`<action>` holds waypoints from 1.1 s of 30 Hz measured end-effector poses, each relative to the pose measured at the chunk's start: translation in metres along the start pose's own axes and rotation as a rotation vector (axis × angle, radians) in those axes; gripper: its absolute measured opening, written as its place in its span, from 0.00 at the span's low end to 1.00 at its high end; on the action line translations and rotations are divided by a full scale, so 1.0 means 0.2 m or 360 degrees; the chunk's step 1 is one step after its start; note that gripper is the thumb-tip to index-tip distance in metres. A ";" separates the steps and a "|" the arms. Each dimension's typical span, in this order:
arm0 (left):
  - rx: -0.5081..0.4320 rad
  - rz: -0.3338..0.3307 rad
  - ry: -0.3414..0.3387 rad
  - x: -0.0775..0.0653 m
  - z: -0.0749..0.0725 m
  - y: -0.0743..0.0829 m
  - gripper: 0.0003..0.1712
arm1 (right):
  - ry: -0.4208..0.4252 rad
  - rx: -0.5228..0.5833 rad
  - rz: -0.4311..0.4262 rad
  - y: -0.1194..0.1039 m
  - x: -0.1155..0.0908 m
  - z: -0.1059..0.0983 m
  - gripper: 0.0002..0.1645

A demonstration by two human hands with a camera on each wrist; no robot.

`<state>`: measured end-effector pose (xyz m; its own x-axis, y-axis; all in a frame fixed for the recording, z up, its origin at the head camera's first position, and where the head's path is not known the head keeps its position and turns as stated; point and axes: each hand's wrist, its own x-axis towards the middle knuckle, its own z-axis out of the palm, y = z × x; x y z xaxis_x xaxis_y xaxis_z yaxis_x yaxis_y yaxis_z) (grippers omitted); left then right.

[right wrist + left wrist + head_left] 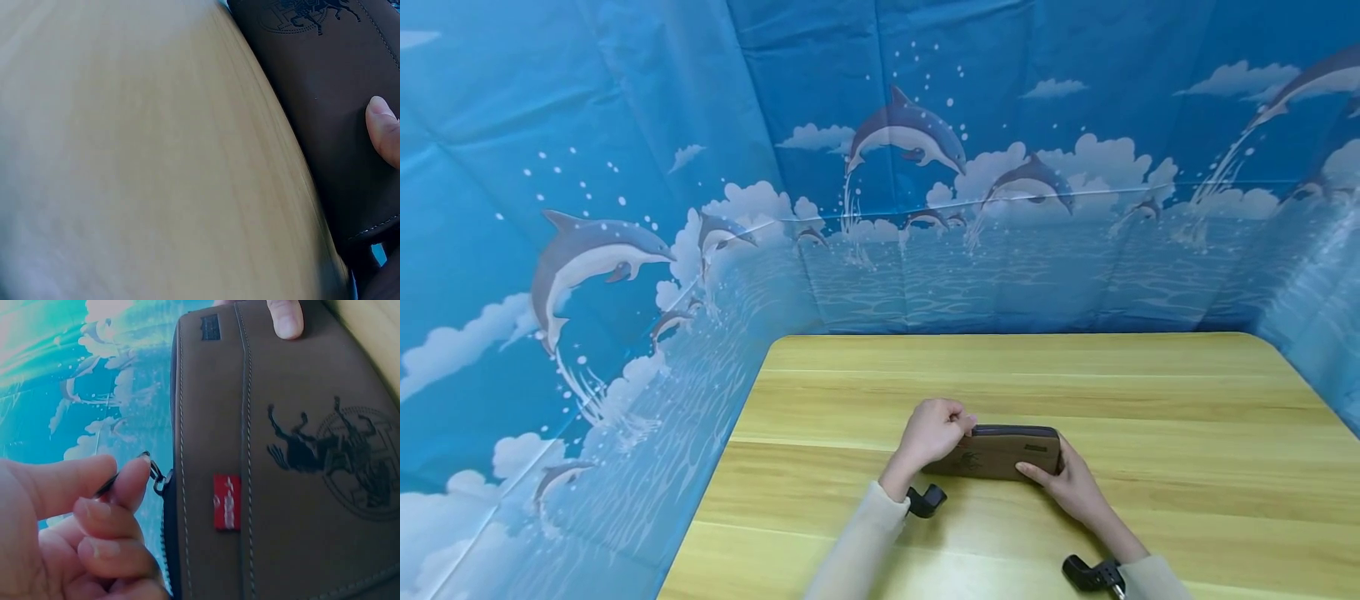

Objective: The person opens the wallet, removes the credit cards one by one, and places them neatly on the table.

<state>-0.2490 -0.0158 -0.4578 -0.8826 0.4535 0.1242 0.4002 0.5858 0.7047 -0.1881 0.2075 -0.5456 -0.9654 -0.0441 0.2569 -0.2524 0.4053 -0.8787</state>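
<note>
Well inside the surface's point(1150, 400) far edge, left hand point(932, 432) pinches zipper pull point(155, 469) (dark); right hand point(1070, 483) grips brown wallet point(1007, 454).

The person wears pale cream sleeves point(859, 546) and a small, bent black camera point(928, 501) at each wrist.

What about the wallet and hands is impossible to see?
- Inside of wallet, head view: hidden by its covers.
- Right hand, head view: most fingers behind the wallet.
- Zipper pull, left wrist view: partly covered by left hand.
- Red tag, left wrist view: lettering blurred.
</note>
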 end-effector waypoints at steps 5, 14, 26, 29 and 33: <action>0.0052 0.0000 0.0003 0.01 0.02 0.03 0.20 | 0.0021 0.0001 -0.0019 0.01 0.00 0.01 0.25; 0.0261 0.0080 0.0069 0.02 0.08 0.09 0.24 | 0.0025 0.0050 -0.0063 0.01 0.01 0.02 0.25; 0.0412 0.0142 0.0097 0.06 0.15 0.15 0.27 | 0.0012 0.0069 -0.0053 0.14 0.03 0.03 0.27; 0.0402 0.0135 0.0107 0.07 0.18 0.15 0.28 | 0.0021 0.0055 -0.0041 0.19 0.03 0.04 0.28; 0.0390 0.0120 0.0100 0.09 0.20 0.16 0.27 | 0.0022 0.0076 -0.0027 0.20 0.02 0.05 0.29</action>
<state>-0.2410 0.0382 -0.4613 -0.8586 0.4640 0.2183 0.5064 0.7008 0.5025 -0.2036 0.2155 -0.5840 -0.9600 -0.0381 0.2774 -0.2721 0.3606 -0.8921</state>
